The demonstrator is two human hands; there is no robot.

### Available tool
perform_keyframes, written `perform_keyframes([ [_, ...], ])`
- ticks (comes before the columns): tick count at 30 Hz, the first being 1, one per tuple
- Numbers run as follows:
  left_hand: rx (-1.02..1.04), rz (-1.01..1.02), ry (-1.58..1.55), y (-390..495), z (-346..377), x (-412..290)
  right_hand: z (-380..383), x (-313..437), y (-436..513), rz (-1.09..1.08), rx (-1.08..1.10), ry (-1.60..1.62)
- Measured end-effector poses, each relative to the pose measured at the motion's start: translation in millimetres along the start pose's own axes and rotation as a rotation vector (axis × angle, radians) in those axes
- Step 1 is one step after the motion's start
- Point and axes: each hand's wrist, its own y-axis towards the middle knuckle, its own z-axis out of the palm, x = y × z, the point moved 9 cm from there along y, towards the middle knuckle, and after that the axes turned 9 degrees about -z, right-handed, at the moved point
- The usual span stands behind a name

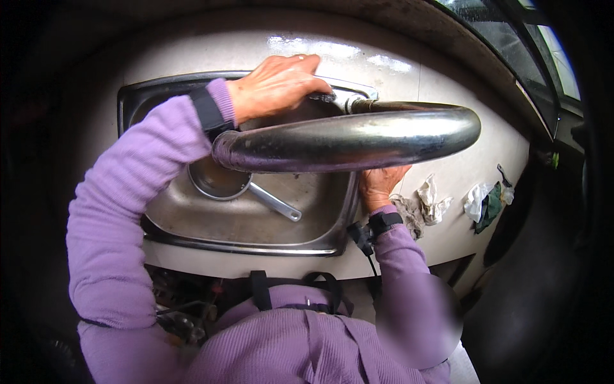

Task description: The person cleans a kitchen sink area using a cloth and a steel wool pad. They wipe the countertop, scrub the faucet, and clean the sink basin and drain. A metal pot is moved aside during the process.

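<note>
My left hand (280, 84) reaches over the back rim of a stainless steel sink (249, 228), its thumb close to the base fitting of a tap. The tap's curved metal spout (345, 141) arches high across the view and hides part of the basin. Whether my left fingers grip the fitting cannot be made out. My right hand (383, 185) is beside the sink's right edge, its fingers hidden behind the spout. In the basin sits a small metal saucepan (221, 180) with some brownish liquid, its handle pointing to the lower right.
A crumpled greyish cloth (407, 213) and a crumpled white plastic bag (433, 200) lie right of my right wrist. Farther right are another white bag (476, 199), a dark green cloth (490, 209) and a small dark-handled item (504, 176). A window stands at the upper right.
</note>
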Motion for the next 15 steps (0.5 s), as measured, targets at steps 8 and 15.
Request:
perform_keyframes([
  [8, -0.321, 0.189, 0.087, 3.6, -13.5, -42.7, 6.7, -3.4, -0.9, -0.026, 0.024, -0.032],
  [15, -0.133, -0.133, -0.082, 2.8, -0.3, -2.1, 4.1, -3.9, -1.2, -0.03, 0.022, -0.048],
])
